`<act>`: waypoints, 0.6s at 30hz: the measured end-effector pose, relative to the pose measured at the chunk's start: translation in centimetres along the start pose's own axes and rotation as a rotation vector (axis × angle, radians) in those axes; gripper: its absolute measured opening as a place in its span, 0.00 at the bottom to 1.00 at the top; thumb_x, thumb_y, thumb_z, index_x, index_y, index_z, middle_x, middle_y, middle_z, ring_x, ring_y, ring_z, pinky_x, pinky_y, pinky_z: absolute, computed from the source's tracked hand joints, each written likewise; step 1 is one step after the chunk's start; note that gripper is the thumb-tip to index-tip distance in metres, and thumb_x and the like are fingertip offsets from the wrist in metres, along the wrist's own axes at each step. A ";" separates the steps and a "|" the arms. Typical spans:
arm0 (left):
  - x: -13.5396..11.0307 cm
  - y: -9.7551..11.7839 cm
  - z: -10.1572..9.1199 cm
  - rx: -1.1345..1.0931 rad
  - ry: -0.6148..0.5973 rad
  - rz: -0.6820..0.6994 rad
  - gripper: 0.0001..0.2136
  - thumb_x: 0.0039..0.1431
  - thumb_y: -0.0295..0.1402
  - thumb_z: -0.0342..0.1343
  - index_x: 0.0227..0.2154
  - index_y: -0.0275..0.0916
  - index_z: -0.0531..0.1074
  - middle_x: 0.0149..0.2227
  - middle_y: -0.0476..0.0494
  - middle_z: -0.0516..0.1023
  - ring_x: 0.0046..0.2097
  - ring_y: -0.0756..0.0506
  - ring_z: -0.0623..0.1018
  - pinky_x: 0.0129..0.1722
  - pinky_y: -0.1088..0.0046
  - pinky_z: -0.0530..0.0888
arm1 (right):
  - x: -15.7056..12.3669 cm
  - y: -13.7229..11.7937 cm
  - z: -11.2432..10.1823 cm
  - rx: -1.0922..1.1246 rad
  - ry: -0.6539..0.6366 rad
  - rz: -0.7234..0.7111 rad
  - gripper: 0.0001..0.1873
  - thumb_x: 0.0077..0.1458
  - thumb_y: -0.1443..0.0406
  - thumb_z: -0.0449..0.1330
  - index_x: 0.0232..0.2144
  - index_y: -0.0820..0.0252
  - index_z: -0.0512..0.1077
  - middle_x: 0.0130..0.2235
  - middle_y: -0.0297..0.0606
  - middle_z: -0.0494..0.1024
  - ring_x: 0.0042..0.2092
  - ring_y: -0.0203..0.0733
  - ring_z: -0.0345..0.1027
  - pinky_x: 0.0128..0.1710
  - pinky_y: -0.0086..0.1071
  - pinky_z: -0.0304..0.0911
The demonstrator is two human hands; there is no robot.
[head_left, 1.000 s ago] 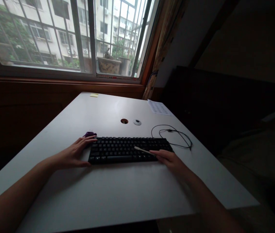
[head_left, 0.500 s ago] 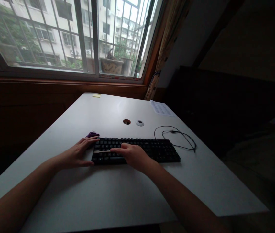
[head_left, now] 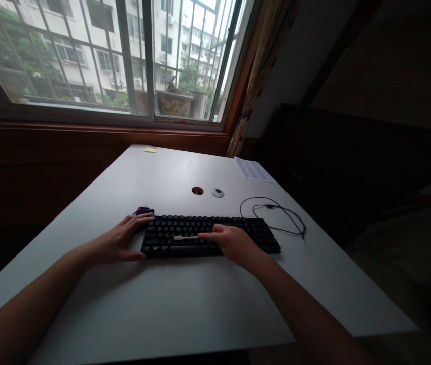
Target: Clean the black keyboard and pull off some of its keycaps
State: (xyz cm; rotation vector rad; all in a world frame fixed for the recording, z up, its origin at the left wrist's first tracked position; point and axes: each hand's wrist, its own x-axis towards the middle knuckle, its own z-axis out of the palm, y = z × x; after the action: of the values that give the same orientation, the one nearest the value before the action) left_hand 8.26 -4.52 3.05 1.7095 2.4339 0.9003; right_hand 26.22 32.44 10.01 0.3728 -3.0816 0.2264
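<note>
Keyboard (head_left: 185, 228): black, lying flat on the white counter (head_left: 162, 304), long side roughly square to the viewer, keys up. Brush (head_left: 185, 238) over its lower key rows, pale head pointing left, handle running right into the grip. Brush lies near level, left of keyboard center. Can't tell from this angle whether the head touches the keys or sits just above them.

Right hand (head_left: 234, 243): closed on the brush handle, index finger laid along it, over the right-center part of the keyboard and hiding some keys. Left hand (head_left: 127, 235): spread wide, fingertips at the keyboard's far left corner, thumb at the near left corner, so it spans the left end. No tool in it.

Purple item (head_left: 144, 210) just behind the left fingertips, by the far left corner; partly hidden, too small to identify. Cable (head_left: 269, 206): black, thin, loosely looped on the counter behind and right of the keyboard.

Farther back: round hole (head_left: 198, 191) in the counter, with a white cap (head_left: 217, 192) just right of it. Printed paper (head_left: 254, 170) at the far right edge, yellow notes (head_left: 150, 149) near the far left corner.

Beyond the counter: barred window (head_left: 149, 61), planter (head_left: 175, 104) outside it, patterned curtain (head_left: 253, 81) at its right. Right side of the room is dark.
</note>
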 end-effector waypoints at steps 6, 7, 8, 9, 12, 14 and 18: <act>-0.2 -0.5 0.2 -0.019 0.009 -0.019 0.45 0.58 0.44 0.70 0.74 0.51 0.53 0.71 0.33 0.62 0.69 0.27 0.64 0.66 0.36 0.65 | -2.6 2.9 -0.8 -0.034 -0.012 0.065 0.36 0.59 0.79 0.52 0.59 0.39 0.78 0.39 0.34 0.78 0.34 0.33 0.67 0.33 0.28 0.53; -0.2 -0.6 0.2 -0.022 0.013 -0.018 0.45 0.58 0.44 0.70 0.74 0.50 0.53 0.71 0.33 0.62 0.69 0.27 0.64 0.66 0.37 0.66 | -3.0 3.4 -0.9 -0.040 -0.011 0.076 0.36 0.59 0.79 0.52 0.59 0.39 0.78 0.39 0.35 0.78 0.34 0.34 0.67 0.33 0.28 0.54; -0.2 -0.6 0.3 -0.023 0.018 -0.012 0.45 0.58 0.44 0.70 0.74 0.50 0.54 0.71 0.33 0.62 0.69 0.27 0.64 0.66 0.37 0.66 | -3.4 3.9 -1.1 -0.045 -0.014 0.087 0.36 0.59 0.79 0.52 0.59 0.38 0.78 0.39 0.35 0.78 0.34 0.34 0.68 0.33 0.27 0.54; -0.2 -0.7 0.3 -0.022 0.021 -0.005 0.45 0.58 0.43 0.70 0.74 0.50 0.54 0.71 0.33 0.62 0.69 0.27 0.64 0.66 0.37 0.66 | -3.8 4.4 -1.2 -0.048 -0.016 0.096 0.35 0.59 0.79 0.53 0.58 0.38 0.78 0.40 0.35 0.78 0.34 0.34 0.68 0.34 0.27 0.55; -0.2 -0.7 0.3 -0.016 0.019 0.007 0.45 0.58 0.43 0.70 0.74 0.51 0.52 0.71 0.33 0.62 0.70 0.27 0.63 0.66 0.37 0.65 | -5.0 5.9 -1.8 -0.050 -0.023 0.122 0.35 0.59 0.78 0.53 0.58 0.39 0.78 0.40 0.35 0.78 0.35 0.34 0.69 0.35 0.27 0.56; -0.1 -0.7 0.3 -0.013 0.011 0.009 0.45 0.59 0.42 0.70 0.74 0.51 0.52 0.71 0.33 0.61 0.70 0.28 0.62 0.66 0.37 0.65 | -5.7 6.8 -2.1 -0.055 -0.020 0.143 0.35 0.59 0.78 0.53 0.58 0.38 0.79 0.40 0.35 0.78 0.35 0.34 0.69 0.35 0.27 0.57; -0.1 -0.6 0.3 -0.020 0.021 0.014 0.45 0.58 0.42 0.70 0.74 0.51 0.53 0.71 0.33 0.61 0.70 0.28 0.63 0.66 0.37 0.66 | -7.1 8.6 -2.4 -0.069 -0.011 0.189 0.33 0.60 0.76 0.53 0.56 0.37 0.80 0.39 0.34 0.78 0.34 0.34 0.69 0.35 0.27 0.57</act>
State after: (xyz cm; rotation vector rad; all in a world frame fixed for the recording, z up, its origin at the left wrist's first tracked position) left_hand 7.86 -4.67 2.48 1.7217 2.4205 0.9456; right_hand 31.10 42.74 10.89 0.0805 -3.1252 0.1214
